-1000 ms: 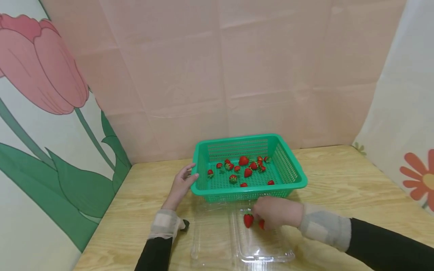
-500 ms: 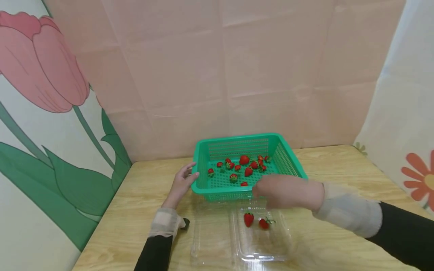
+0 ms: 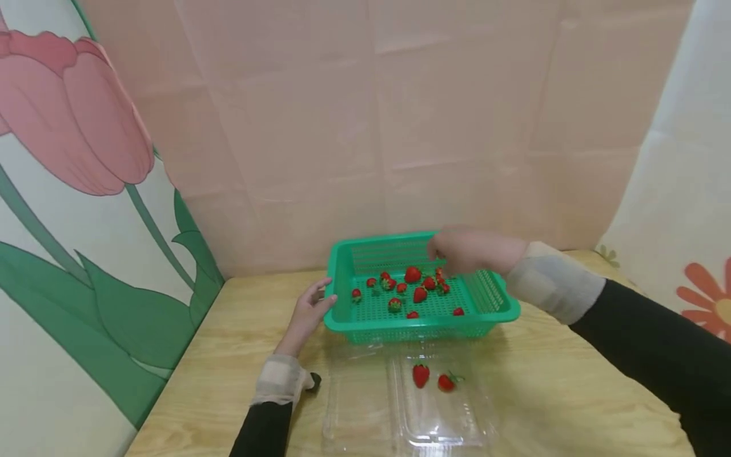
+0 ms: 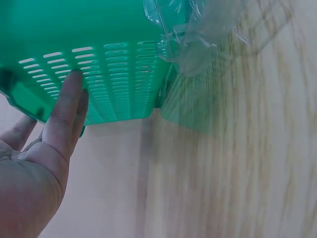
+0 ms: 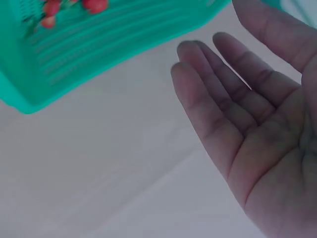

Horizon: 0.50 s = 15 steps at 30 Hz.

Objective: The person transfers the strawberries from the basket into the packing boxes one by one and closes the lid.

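Several strawberries (image 3: pixel 412 274) lie scattered in a green slotted basket (image 3: pixel 400 332). My left hand (image 3: pixel 307 314) is at the basket's left side; in the left wrist view its straight fingers (image 4: pixel 64 109) rest against the slotted wall. Above the back right of the basket is my right hand (image 3: pixel 476 249). Its relaxed fingers hold nothing in the right wrist view, where the palm (image 5: pixel 277 163) shows. In front of the basket lies an opened clear plastic clamshell box (image 3: pixel 360 406). Two strawberries sit in its right half, one red (image 3: pixel 421 375) and one with a long green stem (image 3: pixel 447 383).
A wooden table (image 3: pixel 194 381) carries everything. Close behind the basket hangs a pink cloth backdrop (image 3: pixel 285 158). A tulip-printed panel (image 3: pixel 103 273) stands at the left and a flower-printed one (image 3: pixel 674 209) at the right.
My right hand has let go of the stemmed strawberry in the clamshell box and moved up and away, over the back of the basket. The left hand stays in place.
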Tool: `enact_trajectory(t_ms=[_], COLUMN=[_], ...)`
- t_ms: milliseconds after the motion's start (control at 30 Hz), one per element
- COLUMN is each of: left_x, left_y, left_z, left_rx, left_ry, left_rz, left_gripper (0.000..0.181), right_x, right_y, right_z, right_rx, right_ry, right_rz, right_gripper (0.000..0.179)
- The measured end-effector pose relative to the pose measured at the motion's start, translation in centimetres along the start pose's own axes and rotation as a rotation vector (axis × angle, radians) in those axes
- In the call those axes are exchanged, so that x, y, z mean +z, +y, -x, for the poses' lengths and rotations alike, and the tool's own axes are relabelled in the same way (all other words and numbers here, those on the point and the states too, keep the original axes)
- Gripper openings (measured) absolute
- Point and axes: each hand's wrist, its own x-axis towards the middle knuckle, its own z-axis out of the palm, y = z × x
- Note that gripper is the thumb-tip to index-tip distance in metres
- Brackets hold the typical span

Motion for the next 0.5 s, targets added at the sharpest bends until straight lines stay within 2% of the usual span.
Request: enact_trajectory(t_ms=[167, 500], left_x=[0.4, 0.5], left_y=[0.2, 0.0], left_z=[0.3, 0.0], left_rx=[0.015, 0.028], left_ry=[-0.015, -0.013], left_rz=[-0.003, 0.016], left_gripper=[0.051, 0.052], right_x=[0.3, 1.8], right_y=[3.0, 7.2], right_z=[-2.0, -5.4], right_rx=[0.075, 0.142], right_ry=[-0.002, 0.001], right_rz=[-0.043, -0.059], right_gripper=[0.031, 0.03])
